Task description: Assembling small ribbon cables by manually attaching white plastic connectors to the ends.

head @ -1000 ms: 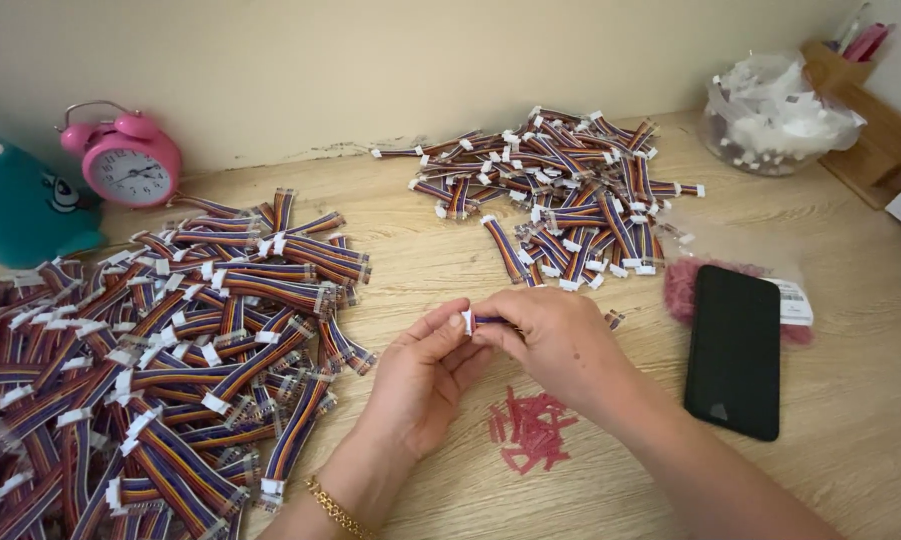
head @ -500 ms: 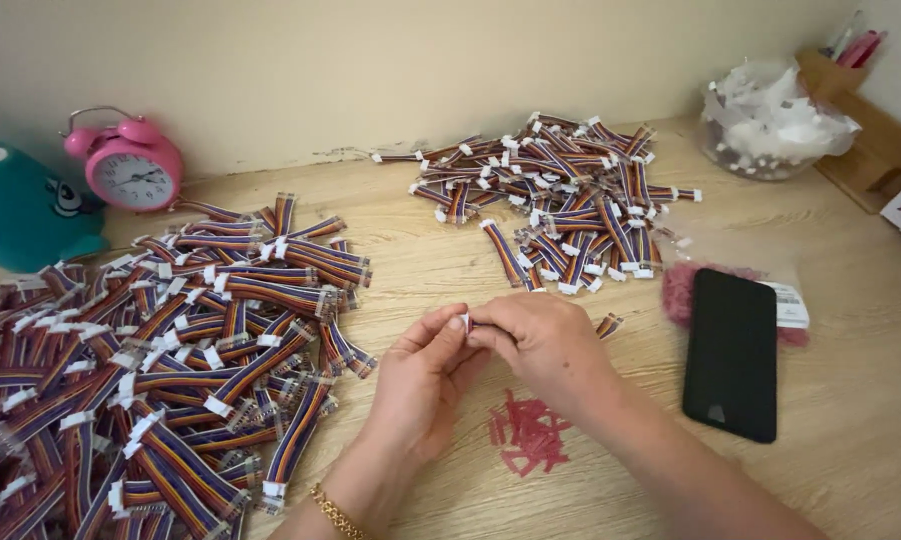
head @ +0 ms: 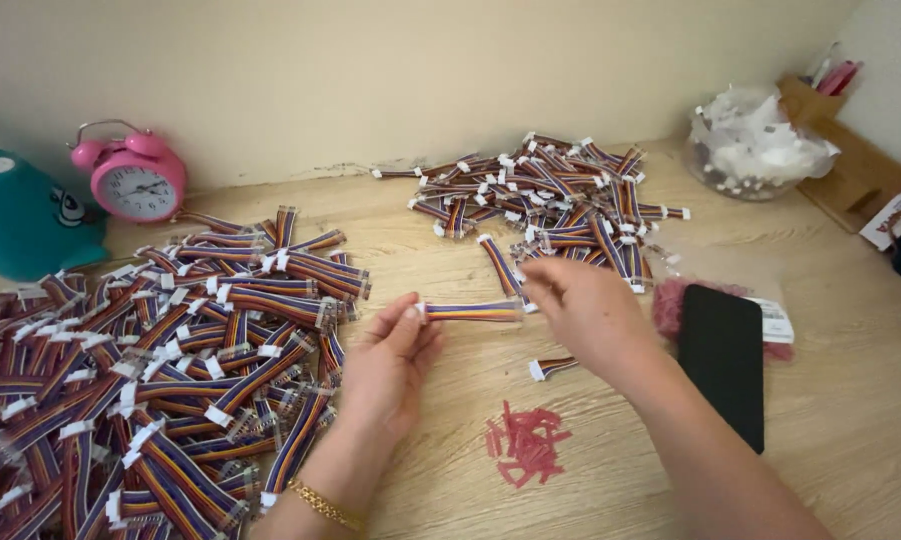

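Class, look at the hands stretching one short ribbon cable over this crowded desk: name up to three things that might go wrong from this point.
1. Both hands, left hand and right hand, pull the ribbon cable taut by its ends; a white connector might pull off.
2. The small red pieces lie loose just below the wrists, so a forearm may scatter them.
3. The big pile sits close to the left hand; a finished cable could get mixed in with it.
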